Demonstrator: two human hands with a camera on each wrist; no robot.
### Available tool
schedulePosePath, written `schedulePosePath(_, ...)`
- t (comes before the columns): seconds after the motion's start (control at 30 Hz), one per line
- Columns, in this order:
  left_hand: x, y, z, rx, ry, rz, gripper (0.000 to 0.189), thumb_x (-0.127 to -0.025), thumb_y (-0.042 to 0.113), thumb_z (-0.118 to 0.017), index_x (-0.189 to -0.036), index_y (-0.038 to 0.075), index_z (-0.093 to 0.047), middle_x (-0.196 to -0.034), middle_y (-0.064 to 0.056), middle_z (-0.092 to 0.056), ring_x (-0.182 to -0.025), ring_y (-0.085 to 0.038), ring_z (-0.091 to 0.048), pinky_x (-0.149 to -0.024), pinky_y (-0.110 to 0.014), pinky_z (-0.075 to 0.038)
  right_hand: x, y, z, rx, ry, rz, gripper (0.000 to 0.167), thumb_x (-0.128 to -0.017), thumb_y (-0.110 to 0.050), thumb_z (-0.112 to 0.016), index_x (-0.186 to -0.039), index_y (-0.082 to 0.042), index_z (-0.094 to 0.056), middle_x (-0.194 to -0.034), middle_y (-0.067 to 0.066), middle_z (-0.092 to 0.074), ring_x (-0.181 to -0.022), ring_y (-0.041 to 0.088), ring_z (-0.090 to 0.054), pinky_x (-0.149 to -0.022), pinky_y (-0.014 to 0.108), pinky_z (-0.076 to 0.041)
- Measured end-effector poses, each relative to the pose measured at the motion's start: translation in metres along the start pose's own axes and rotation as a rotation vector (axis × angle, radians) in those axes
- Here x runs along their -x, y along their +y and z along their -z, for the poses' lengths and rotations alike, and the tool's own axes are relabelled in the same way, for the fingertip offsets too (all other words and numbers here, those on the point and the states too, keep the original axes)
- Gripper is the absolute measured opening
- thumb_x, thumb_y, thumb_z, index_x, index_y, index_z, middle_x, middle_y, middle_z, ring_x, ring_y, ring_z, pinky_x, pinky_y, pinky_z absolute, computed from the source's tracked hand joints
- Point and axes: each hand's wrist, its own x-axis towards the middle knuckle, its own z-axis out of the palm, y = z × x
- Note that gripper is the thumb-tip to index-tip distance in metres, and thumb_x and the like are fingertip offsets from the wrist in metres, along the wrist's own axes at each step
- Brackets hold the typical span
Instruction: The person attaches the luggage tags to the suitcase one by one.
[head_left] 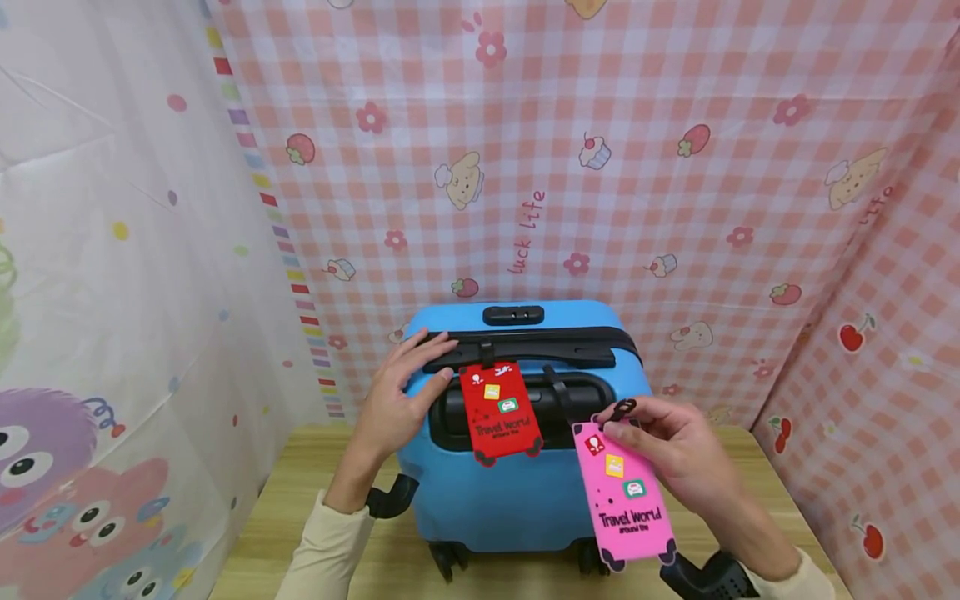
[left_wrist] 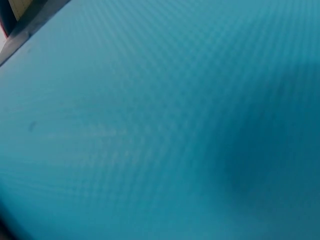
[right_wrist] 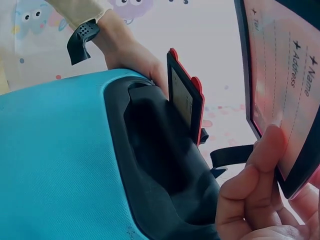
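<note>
Pink luggage tag [head_left: 626, 517]: upright rectangle, slightly tilted, dark corners, "Travel World around the" lettering, small red, yellow and green patches. Reverse, from the right wrist: pale card lined for Name, Address, Tel.

Right hand [head_left: 686, 446]: thumb and fingers clamped on the tag's upper end, beside its black loop; tag hangs below them, in front of the blue suitcase [head_left: 495, 508]. Black strap [head_left: 558, 393] left of these fingers, over the recessed black panel [head_left: 446, 417].

Left hand [head_left: 393, 404]: fingers extended, thumb spread well away from them, resting at the suitcase's upper corner, by the left end of the black handle [head_left: 585, 357]. Red luggage tag [head_left: 501, 412], matching print, hangs from that handle by a short strap, between the two hands, nearer the left thumb. Black combination lock [head_left: 513, 315] beyond the left fingertips. Suitcase on wheels, on a wooden desk [head_left: 262, 533] below both hands.
</note>
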Motion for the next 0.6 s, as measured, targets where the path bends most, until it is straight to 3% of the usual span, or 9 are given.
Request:
schedulePosePath(0.27,-0.002,0.006,0.005,-0.015,-0.037,0.012,0.037,-0.099,0.029,-0.061,-0.135,0.021,-0.063,-0.149,-0.002,-0.051,-0.148,-0.023,-0.027,-0.116,-0.061,-0.022,-0.006,-0.004,-0.004,-0.002,0.014,-0.09,0.012,-0.099,-0.007,-0.059,-0.098,-0.007,-0.071,-0.099,0.003,-0.073,-0.066,0.016,-0.071,-0.054,0.033,-0.058)
schedulePosePath(0.6,-0.029,0.051,0.012,-0.166,-0.171,0.003,0.05,-0.097,0.043,-0.061,-0.141,0.02,-0.056,-0.144,0.0,-0.054,-0.132,-0.023,-0.046,-0.109,-0.055,-0.038,-0.017,-0.011,-0.009,0.067,0.045,-0.128,0.011,-0.098,-0.012,-0.062,-0.095,-0.005,-0.07,-0.105,0.003,-0.072,-0.071,0.019,-0.07,-0.058,0.033,-0.059)
